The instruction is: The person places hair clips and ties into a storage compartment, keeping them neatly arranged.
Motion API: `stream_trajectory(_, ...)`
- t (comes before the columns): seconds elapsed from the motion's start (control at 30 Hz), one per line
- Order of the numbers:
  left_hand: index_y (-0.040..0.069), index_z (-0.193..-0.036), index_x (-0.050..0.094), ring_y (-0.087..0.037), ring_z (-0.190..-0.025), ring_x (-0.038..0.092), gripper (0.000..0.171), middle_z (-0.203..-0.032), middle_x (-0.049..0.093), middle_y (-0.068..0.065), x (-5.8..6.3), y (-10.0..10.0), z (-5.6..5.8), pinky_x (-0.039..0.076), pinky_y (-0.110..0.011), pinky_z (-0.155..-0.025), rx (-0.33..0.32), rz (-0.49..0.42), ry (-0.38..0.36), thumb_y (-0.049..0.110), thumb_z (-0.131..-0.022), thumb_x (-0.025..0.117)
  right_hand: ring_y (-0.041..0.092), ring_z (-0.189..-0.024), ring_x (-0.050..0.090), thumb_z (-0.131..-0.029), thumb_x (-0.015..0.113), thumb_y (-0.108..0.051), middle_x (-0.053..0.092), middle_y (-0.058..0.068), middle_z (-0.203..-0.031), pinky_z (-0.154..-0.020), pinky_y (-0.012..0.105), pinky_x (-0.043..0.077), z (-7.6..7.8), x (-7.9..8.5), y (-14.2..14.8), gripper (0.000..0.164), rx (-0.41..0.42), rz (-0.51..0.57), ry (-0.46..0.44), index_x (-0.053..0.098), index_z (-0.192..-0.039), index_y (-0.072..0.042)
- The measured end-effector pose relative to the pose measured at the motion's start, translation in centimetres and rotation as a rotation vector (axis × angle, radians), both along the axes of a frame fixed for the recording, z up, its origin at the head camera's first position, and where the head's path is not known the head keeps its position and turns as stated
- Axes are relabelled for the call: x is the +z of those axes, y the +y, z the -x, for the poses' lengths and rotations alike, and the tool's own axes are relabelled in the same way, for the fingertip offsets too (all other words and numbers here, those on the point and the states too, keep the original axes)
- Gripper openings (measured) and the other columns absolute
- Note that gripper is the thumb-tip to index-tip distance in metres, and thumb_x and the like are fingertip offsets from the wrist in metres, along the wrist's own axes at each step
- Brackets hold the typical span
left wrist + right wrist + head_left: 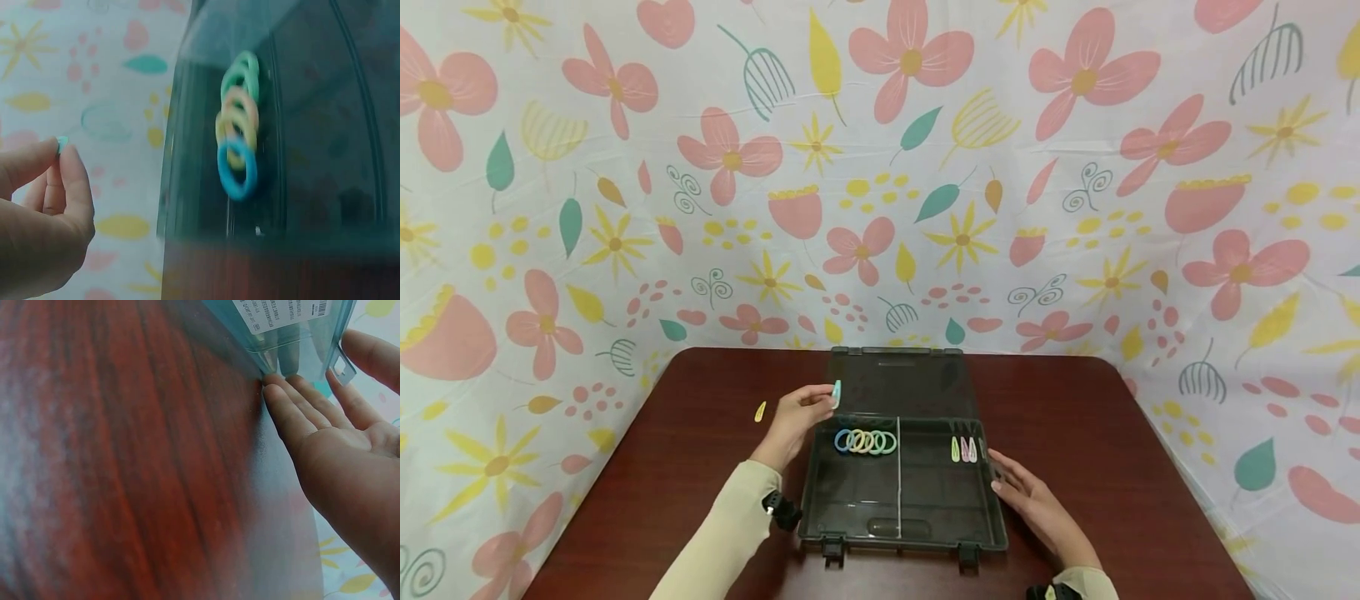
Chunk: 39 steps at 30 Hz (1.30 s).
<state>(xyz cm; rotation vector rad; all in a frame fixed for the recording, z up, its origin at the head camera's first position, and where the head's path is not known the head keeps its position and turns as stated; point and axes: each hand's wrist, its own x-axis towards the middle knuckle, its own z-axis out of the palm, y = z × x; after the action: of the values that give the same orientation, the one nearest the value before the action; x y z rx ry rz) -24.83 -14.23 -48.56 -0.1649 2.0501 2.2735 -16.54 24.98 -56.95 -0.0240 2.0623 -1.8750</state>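
Observation:
My left hand (792,427) pinches a light blue snap hair clip (837,393) between thumb and fingertips, above the left back edge of an open dark see-through case (850,492). In the left wrist view only the tip of that clip (62,145) shows. Several overlapping hair ties (237,181), in blue, yellow, peach and green, lie at the back of the case's left compartment. One yellow-green and two pink hair clips (965,450) sit side by side at the right compartment's back right. My right hand (344,450), fingers mostly straight, touches the case's right side.
A yellow hair clip (760,412) lies on the dark red table (700,442), left of the case. The raised lid (902,383) leans back behind the case, and a white divider (898,483) splits its inside. A flowered cloth (880,167) hangs behind.

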Motion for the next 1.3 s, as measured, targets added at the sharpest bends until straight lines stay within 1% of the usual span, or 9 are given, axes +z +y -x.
stream_trajectory(0.1, -0.004, -0.116, 0.066, -0.022, -0.087, 0.065, 0.03, -0.091, 0.064, -0.006, 0.0, 2.0, 0.1, 0.057, -0.036, -0.084, -0.037, -0.009, -0.008, -0.001, -0.087, 0.068, 0.038, -0.145, 0.009, -0.099, 0.054, -0.023, 0.015, 0.016, -0.158, -0.111, 0.059, 0.026, -0.1, 0.2, -0.1, 0.06, 0.002, 0.005, 0.004, 0.027, -0.153, -0.018)
stream_trajectory(0.13, -0.004, -0.116, 0.066, -0.024, -0.088, 0.065, 0.029, -0.09, 0.064, -0.006, -0.1, 2.7, 0.1, 0.057, -0.035, -0.083, -0.046, -0.013, -0.008, -0.001, -0.087, 0.069, 0.038, -0.145, 0.008, -0.1, 0.054, -0.023, 0.015, 0.016, -0.158, -0.111, 0.059, 0.026, -0.1, 0.3, -0.1, 0.06, 0.005, 0.007, 0.005, 0.026, -0.153, -0.018)
stream_trajectory(0.3, -0.007, -0.118, 0.063, -0.022, -0.086, 0.066, 0.032, -0.09, 0.065, -0.005, -0.1, 6.1, 0.0, 0.057, -0.036, -0.085, -0.111, -0.061, -0.012, -0.002, -0.087, 0.068, 0.037, -0.145, 0.009, -0.099, 0.055, -0.024, 0.016, 0.015, -0.158, -0.111, 0.059, 0.026, -0.1, 0.3, -0.2, 0.06, -0.006, -0.003, -0.003, 0.027, -0.153, -0.019)
stream_trajectory(0.43, -0.01, -0.12, 0.06, -0.016, -0.081, 0.066, 0.034, -0.09, 0.064, -0.007, -0.3, 8.7, -0.2, 0.057, -0.035, -0.084, -0.172, -0.092, -0.014, -0.004, -0.087, 0.067, 0.037, -0.145, 0.01, -0.099, 0.055, -0.025, 0.017, 0.014, -0.158, -0.111, 0.059, 0.026, -0.1, 0.1, -0.1, 0.061, -0.006, -0.015, -0.005, 0.026, -0.153, -0.018)
stream_trajectory(0.63, -0.012, -0.114, 0.061, -0.013, -0.073, 0.065, 0.028, -0.084, 0.063, -0.007, -1.5, 12.6, -0.8, 0.059, -0.031, -0.076, -0.218, -0.094, -0.003, -0.01, -0.086, 0.063, 0.037, -0.145, 0.01, -0.099, 0.056, -0.025, 0.017, 0.015, -0.158, -0.111, 0.059, 0.027, -0.1, 0.0, -0.1, 0.061, -0.013, -0.021, -0.008, 0.027, -0.153, -0.019)
stream_trajectory(0.77, -0.011, -0.108, 0.063, -0.016, -0.072, 0.065, 0.024, -0.08, 0.062, -0.005, -2.7, 14.9, -1.3, 0.059, -0.035, -0.076, -0.221, -0.062, -0.041, -0.011, -0.084, 0.063, 0.037, -0.144, 0.011, -0.098, 0.057, -0.024, 0.019, 0.015, -0.157, -0.111, 0.059, 0.027, -0.2, -0.1, -0.2, 0.061, -0.028, -0.018, -0.009, 0.029, -0.152, -0.018)
stream_trajectory(0.93, -0.006, -0.105, 0.064, -0.028, -0.08, 0.066, 0.02, -0.084, 0.063, -0.01, -3.5, 16.9, -1.4, 0.058, -0.042, -0.08, -0.19, 0.03, -0.114, -0.009, -0.085, 0.064, 0.038, -0.144, 0.011, -0.098, 0.057, -0.025, 0.017, 0.016, -0.158, -0.111, 0.059, 0.027, -0.1, -0.2, -0.2, 0.061, -0.033, -0.033, 0.0, 0.029, -0.152, -0.018)
stream_trajectory(1.07, -0.006, -0.101, 0.064, -0.024, -0.075, 0.065, 0.018, -0.085, 0.062, -0.012, -4.0, 18.1, -1.2, 0.059, -0.04, -0.077, -0.146, 0.08, -0.157, -0.01, -0.083, 0.064, 0.037, -0.145, 0.01, -0.098, 0.057, -0.025, 0.016, 0.015, -0.158, -0.111, 0.058, 0.027, -0.1, -0.1, -0.2, 0.062, -0.031, -0.023, 0.003, 0.028, -0.152, -0.018)
stream_trajectory(1.3, -0.008, -0.095, 0.065, -0.016, -0.061, 0.061, 0.016, -0.077, 0.059, -0.008, -4.4, 19.4, -0.7, 0.06, -0.038, -0.071, -0.089, 0.193, -0.178, -0.014, -0.081, 0.063, 0.038, -0.145, 0.009, -0.099, 0.056, -0.022, 0.015, 0.017, -0.158, -0.111, 0.058, 0.027, -0.2, 0.4, -0.3, 0.061, -0.028, -0.004, 0.012, 0.028, -0.152, -0.015)
